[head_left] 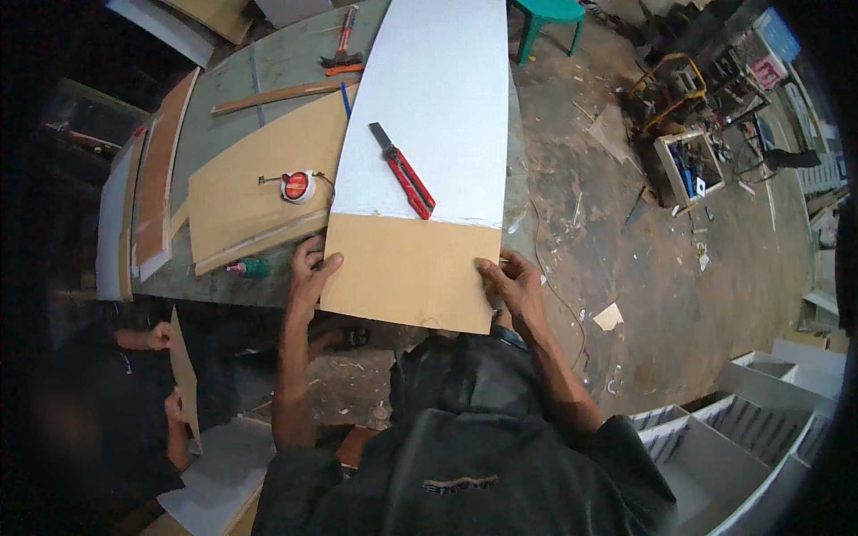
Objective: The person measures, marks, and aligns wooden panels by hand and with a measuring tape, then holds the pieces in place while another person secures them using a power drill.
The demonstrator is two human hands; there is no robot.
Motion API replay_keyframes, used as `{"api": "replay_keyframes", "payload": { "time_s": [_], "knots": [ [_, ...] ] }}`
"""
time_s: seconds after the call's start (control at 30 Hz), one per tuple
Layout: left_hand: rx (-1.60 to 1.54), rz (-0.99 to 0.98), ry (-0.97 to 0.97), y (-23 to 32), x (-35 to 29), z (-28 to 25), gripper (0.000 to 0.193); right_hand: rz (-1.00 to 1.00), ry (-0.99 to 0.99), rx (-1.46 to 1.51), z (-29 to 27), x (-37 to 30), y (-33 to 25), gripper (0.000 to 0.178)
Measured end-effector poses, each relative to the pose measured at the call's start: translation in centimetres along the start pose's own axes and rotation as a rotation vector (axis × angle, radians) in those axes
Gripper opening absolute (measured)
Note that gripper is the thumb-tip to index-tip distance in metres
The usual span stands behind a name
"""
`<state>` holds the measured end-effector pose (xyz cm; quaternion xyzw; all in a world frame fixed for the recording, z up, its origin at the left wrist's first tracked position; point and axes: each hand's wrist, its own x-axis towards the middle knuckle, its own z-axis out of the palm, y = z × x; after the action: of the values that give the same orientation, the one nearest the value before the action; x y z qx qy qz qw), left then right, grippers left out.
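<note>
Item 1: plain tan rectangular sheet of thin wood-like board (411, 272), at the near end of the long white-faced panel (447, 107), which serves here as landmark. Whether the two are separate or one piece cannot be told; a slightly ragged white line marks the border.

Handling, as judged: light for its area, stiff across a short span, apt to flex if lifted from one end. The white face looks smooth and may be slick; the tan face should grip better. Corners and thin edges probably chip or dent first. Best hold: the two opposite long edges, thumbs above, fingers beneath, kept level.

Item 2: left hand (310, 274), bare, grasping the sheet's left edge, thumb on top, fingers curled outside; how far they reach under is hidden.

Item 3: right hand (514, 284), bare, grasping the right edge likewise, thumb on top, fingers partly hidden.

Item 4: red-and-black utility knife with bared blade (407, 179), loose and slanted on the white-faced panel near the border; liable to slide if the panel tilts.

Item 5: round red-and-white tape measure (297, 187), left of the panel, on a tan board with a curved edge (246, 161).

Item 6: claw hammer with red-and-dark handle (345, 45), left of the panel's far part.
</note>
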<state>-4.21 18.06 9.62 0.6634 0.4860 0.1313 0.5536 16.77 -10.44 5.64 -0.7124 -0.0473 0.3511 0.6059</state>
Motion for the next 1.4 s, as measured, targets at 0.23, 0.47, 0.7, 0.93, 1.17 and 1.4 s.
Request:
{"api": "replay_keyframes", "payload": {
  "time_s": [0.23,0.47,0.7,0.93,1.17,1.4],
  "knots": [
    [-0.215,0.009,-0.195,-1.7,1.8,0.5,0.042,0.118,-0.033,0.041,1.8,0.5,-2.0,0.035],
    [-0.203,0.067,-0.134,-2.3,1.8,1.9,0.038,0.097,0.13,0.158,4.2,0.5,-1.6,0.04],
    [-0.212,-0.032,-0.006,-1.9,2.0,2.4,0.036,0.047,0.099,0.234,4.1,1.4,0.4,0.04],
    [-0.21,-0.024,0.069,-2.8,2.4,3.1,0.038,0.088,0.073,0.386,4.1,1.3,-0.5,0.038],
    [-0.009,0.113,-0.065,-3.4,1.8,2.4,0.042,0.08,0.066,0.439,3.5,0.8,0.1,0.032],
    [0.037,0.195,-0.015,-5.1,1.5,2.5,0.062,0.245,-0.179,0.081,-1.1,-3.3,1.1,0.034]
  ]
}}
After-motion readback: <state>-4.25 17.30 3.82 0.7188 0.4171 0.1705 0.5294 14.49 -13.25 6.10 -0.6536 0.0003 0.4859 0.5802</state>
